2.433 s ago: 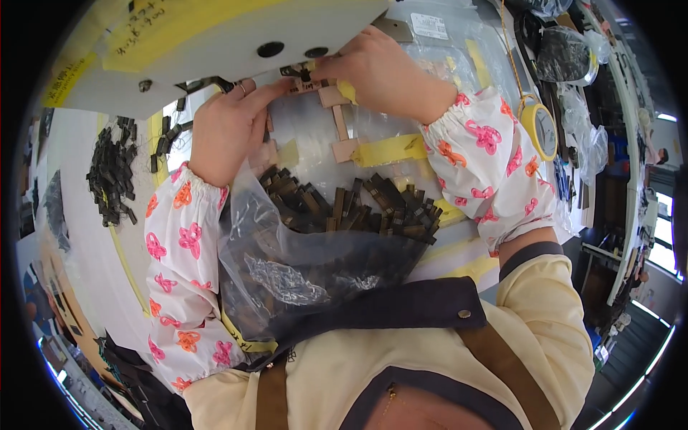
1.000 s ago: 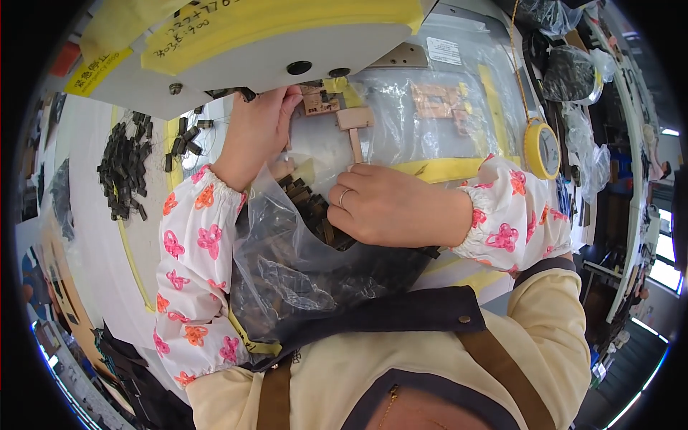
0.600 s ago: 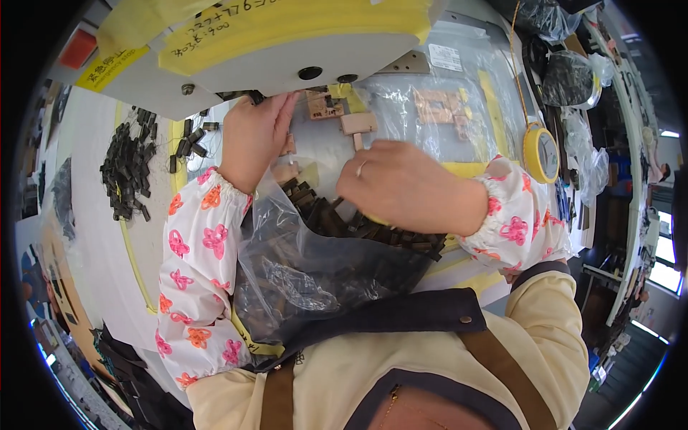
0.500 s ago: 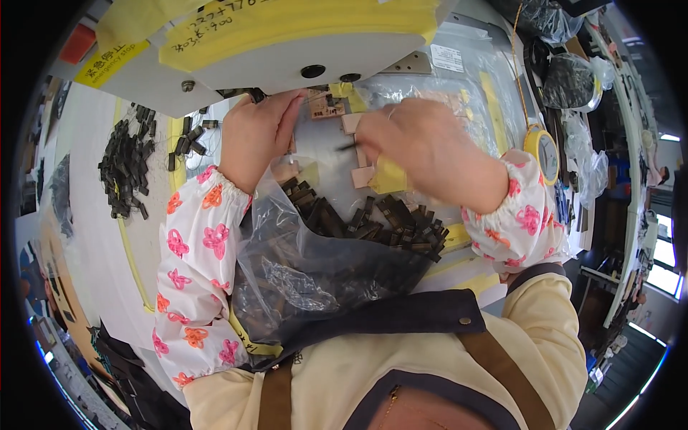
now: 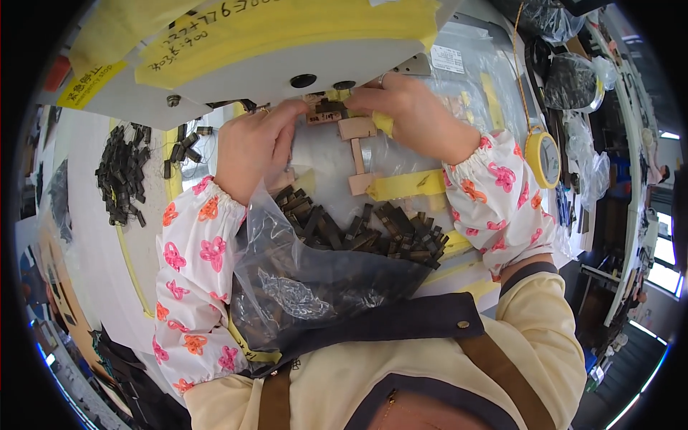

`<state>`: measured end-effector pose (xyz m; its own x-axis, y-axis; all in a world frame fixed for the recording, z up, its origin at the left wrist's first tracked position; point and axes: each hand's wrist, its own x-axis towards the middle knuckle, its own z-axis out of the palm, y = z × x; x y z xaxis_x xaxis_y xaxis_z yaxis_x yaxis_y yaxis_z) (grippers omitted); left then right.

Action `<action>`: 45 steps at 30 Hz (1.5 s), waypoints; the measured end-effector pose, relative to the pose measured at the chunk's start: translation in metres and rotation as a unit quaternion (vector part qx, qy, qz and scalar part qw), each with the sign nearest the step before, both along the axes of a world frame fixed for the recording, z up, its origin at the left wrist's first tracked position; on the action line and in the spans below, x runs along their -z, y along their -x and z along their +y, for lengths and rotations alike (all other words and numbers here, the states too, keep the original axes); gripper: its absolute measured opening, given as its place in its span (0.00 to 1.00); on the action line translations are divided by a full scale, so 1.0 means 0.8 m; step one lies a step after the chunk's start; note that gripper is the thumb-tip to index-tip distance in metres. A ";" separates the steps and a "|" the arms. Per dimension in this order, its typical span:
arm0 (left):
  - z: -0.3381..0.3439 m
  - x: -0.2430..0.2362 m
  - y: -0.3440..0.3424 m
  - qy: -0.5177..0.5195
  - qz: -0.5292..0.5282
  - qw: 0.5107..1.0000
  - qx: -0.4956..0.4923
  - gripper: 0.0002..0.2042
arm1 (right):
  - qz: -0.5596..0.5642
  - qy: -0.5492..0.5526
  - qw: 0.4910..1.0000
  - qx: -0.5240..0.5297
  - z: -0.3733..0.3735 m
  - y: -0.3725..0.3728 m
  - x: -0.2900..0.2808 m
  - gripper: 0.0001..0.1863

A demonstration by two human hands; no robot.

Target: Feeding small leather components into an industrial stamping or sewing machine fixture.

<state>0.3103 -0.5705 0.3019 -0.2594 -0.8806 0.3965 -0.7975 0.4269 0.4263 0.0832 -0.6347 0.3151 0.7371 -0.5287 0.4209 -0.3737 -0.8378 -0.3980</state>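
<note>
Both my hands are at a small tan block fixture [image 5: 324, 118] below the machine's edge. A small black rectangular part [image 5: 330, 107] lies on the fixture. My right hand [image 5: 416, 118] has its thumb and finger closed at that part's right end, with a ring on one finger. My left hand [image 5: 254, 147] is closed at the fixture's left side; whatever its fingertips pinch is too small to make out. Near me, many similar black parts [image 5: 373, 233] spill from the mouth of a clear plastic bag [image 5: 301, 279], which lies against my front.
The white machine housing [image 5: 236, 79] with yellow tape overhangs the hands. Tan blocks [image 5: 358, 129] and yellow tape [image 5: 408, 185] are on the worktop. To the left is a heap of black parts with thin wires [image 5: 123, 172]. A round yellow-rimmed gauge [image 5: 542, 159] hangs at right.
My right hand has moved away from me and left to the fixture, bringing a small dark part there. My left hand shifted slightly. The machine housing appears lower and further left.
</note>
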 end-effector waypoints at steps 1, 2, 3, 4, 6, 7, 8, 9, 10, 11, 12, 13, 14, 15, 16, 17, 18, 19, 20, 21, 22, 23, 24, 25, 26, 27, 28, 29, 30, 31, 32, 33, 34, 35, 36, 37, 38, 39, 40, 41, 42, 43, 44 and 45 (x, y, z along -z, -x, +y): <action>0.000 -0.001 -0.001 0.001 -0.002 1.000 0.006 0.09 | -0.013 -0.033 0.999 -0.008 -0.002 0.002 0.000 0.12; 0.001 -0.002 -0.002 0.001 -0.004 1.000 0.005 0.09 | -0.027 -0.066 0.997 -0.016 -0.004 0.003 0.000 0.12; -0.001 -0.001 -0.001 -0.008 -0.004 1.000 0.007 0.09 | -0.026 -0.066 0.997 -0.014 -0.006 0.005 0.000 0.12; -0.002 0.000 -0.001 -0.016 -0.005 1.000 0.008 0.09 | -0.020 -0.078 0.997 -0.006 -0.007 0.006 -0.002 0.11; -0.003 -0.001 0.000 -0.010 -0.008 1.000 0.009 0.08 | -0.015 -0.089 0.996 0.001 -0.009 0.006 -0.005 0.10; -0.003 -0.002 0.000 -0.004 -0.012 1.000 0.009 0.08 | -0.010 -0.081 0.997 -0.001 -0.010 0.006 -0.008 0.11; -0.003 -0.002 0.000 -0.004 -0.012 1.000 0.009 0.08 | -0.004 -0.073 0.997 -0.003 -0.010 0.006 -0.009 0.12; -0.002 -0.002 0.000 -0.004 -0.008 1.000 0.007 0.08 | -0.004 -0.074 0.997 -0.004 -0.011 0.006 -0.010 0.12; -0.001 -0.002 0.000 -0.003 -0.004 1.000 0.005 0.08 | -0.003 -0.076 0.997 -0.007 -0.012 0.006 -0.010 0.12; -0.001 -0.002 -0.001 -0.004 -0.004 1.000 0.004 0.08 | -0.002 -0.079 0.997 -0.010 -0.012 0.006 -0.011 0.12; -0.001 -0.002 -0.002 -0.010 -0.013 1.000 0.010 0.08 | -0.002 -0.079 0.997 -0.010 -0.013 0.005 -0.010 0.12; -0.001 -0.001 -0.003 -0.016 -0.021 1.000 0.016 0.08 | -0.006 -0.074 0.997 -0.011 -0.013 0.005 -0.009 0.12; -0.002 -0.001 -0.001 -0.016 -0.021 1.000 0.017 0.08 | -0.010 -0.070 0.997 -0.011 -0.013 0.007 -0.008 0.12; -0.002 0.000 -0.001 0.000 -0.020 1.000 0.022 0.09 | -0.010 -0.070 0.997 -0.011 -0.012 0.006 -0.006 0.12; -0.003 0.001 0.000 0.016 -0.019 0.999 0.027 0.10 | -0.011 -0.067 0.998 -0.011 -0.012 0.005 -0.004 0.12; -0.003 -0.001 0.002 0.016 -0.019 0.999 0.028 0.10 | -0.012 -0.063 0.998 -0.011 -0.011 0.005 -0.002 0.12; -0.002 -0.005 0.004 0.037 -0.040 0.998 0.038 0.11 | -0.013 -0.064 0.998 -0.012 -0.011 0.004 -0.003 0.12; -0.001 -0.009 0.005 0.057 -0.062 0.995 0.049 0.12 | -0.012 -0.061 0.998 -0.011 -0.010 0.003 -0.005 0.11; -0.001 -0.011 0.006 0.056 -0.062 0.995 0.049 0.12 | -0.011 -0.058 0.998 -0.010 -0.009 0.002 -0.006 0.11; -0.002 -0.011 0.007 0.045 -0.079 0.994 0.054 0.14 | -0.010 -0.059 0.998 -0.009 -0.009 0.002 -0.007 0.11; -0.004 -0.011 0.008 0.035 -0.096 0.993 0.058 0.15 | -0.007 -0.057 0.998 -0.004 -0.008 0.002 -0.008 0.11; -0.005 -0.012 0.010 0.034 -0.095 0.993 0.060 0.15 | -0.003 -0.056 0.998 0.002 -0.007 0.001 -0.008 0.11; -0.005 -0.014 0.013 0.019 -0.108 0.993 0.054 0.15 | -0.002 -0.058 0.998 0.002 -0.005 -0.001 -0.009 0.11; -0.005 -0.016 0.014 0.003 -0.121 0.992 0.048 0.16 | -0.005 -0.047 0.999 0.015 -0.002 -0.006 -0.009 0.09; -0.005 -0.018 0.015 0.001 -0.120 0.992 0.049 0.16 | -0.009 -0.037 0.999 0.028 0.000 -0.010 -0.009 0.07; -0.006 -0.018 0.015 -0.010 -0.120 0.992 0.041 0.16 | -0.008 -0.038 0.999 0.029 0.000 -0.017 -0.003 0.07; -0.006 -0.019 0.015 -0.021 -0.120 0.992 0.033 0.16 | -0.034 -0.037 0.998 0.031 0.000 -0.023 0.005 0.08; -0.004 -0.016 0.015 -0.021 -0.120 0.992 0.033 0.16 | -0.059 -0.037 0.997 0.034 0.001 -0.026 0.010 0.09; -0.003 -0.011 0.014 0.012 -0.089 0.995 0.043 0.15 | -0.059 -0.036 0.997 0.033 0.002 -0.026 0.007 0.09; -0.002 -0.007 0.012 0.045 -0.058 0.996 0.051 0.15 | -0.023 -0.052 0.998 0.034 0.004 -0.025 0.002 0.10; -0.001 -0.006 0.007 0.046 -0.058 0.996 0.050 0.15 | 0.014 -0.068 0.997 0.034 0.005 -0.025 -0.001 0.10; -0.001 -0.004 0.003 0.026 -0.047 0.998 0.038 0.15 | 0.015 -0.067 0.997 0.035 0.005 -0.021 0.002 0.10; -0.001 -0.003 0.001 0.006 -0.037 0.999 0.026 0.14 | -0.017 -0.050 0.998 0.021 0.003 -0.017 0.008 0.11; -0.002 -0.003 0.002 0.006 -0.036 0.999 0.027 0.14 | -0.048 -0.032 0.998 0.006 0.002 -0.014 0.012 0.11; -0.002 -0.003 0.001 0.013 -0.030 0.999 0.030 0.14 | -0.048 -0.033 0.998 0.005 0.003 -0.014 0.010 0.11; -0.002 -0.003 0.000 0.020 -0.024 0.999 0.032 0.14 | -0.034 -0.028 0.999 0.009 0.003 -0.014 0.008 0.11; -0.001 -0.004 -0.001 0.019 -0.025 0.999 0.030 0.14 | -0.020 -0.022 0.999 0.014 0.003 -0.015 0.007 0.12; -0.001 -0.003 -0.001 0.017 -0.026 0.999 0.031 0.14 | -0.018 -0.023 0.999 0.015 0.002 -0.015 0.008 0.12; -0.001 -0.002 -0.001 0.015 -0.028 0.999 0.032 0.14 | -0.021 -0.009 1.000 0.008 0.000 -0.015 0.010 0.11; -0.002 -0.002 -0.002 0.015 -0.027 0.999 0.032 0.14 | -0.024 0.005 1.000 0.002 -0.002 -0.016 0.012 0.11; -0.002 -0.003 -0.002 0.009 -0.036 0.999 0.030 0.14 | -0.024 0.005 1.000 0.002 -0.002 -0.017 0.011 0.11; -0.002 -0.003 -0.002 0.003 -0.044 0.999 0.027 0.15 | -0.015 0.005 1.000 -0.004 -0.003 -0.019 0.010 0.11; -0.002 -0.003 -0.002 0.003 -0.043 0.999 0.027 0.15 | -0.007 0.006 1.000 -0.010 -0.004 -0.021 0.009 0.11; -0.002 -0.003 -0.003 0.012 -0.043 0.999 0.030 0.14 | -0.007 0.006 1.000 -0.010 -0.003 -0.023 0.006 0.11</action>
<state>0.3123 -0.5719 0.3040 -0.3459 -0.8530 0.3908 -0.8032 0.4845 0.3466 0.1012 -0.6375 0.3105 0.7418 -0.5088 0.4369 -0.3509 -0.8497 -0.3936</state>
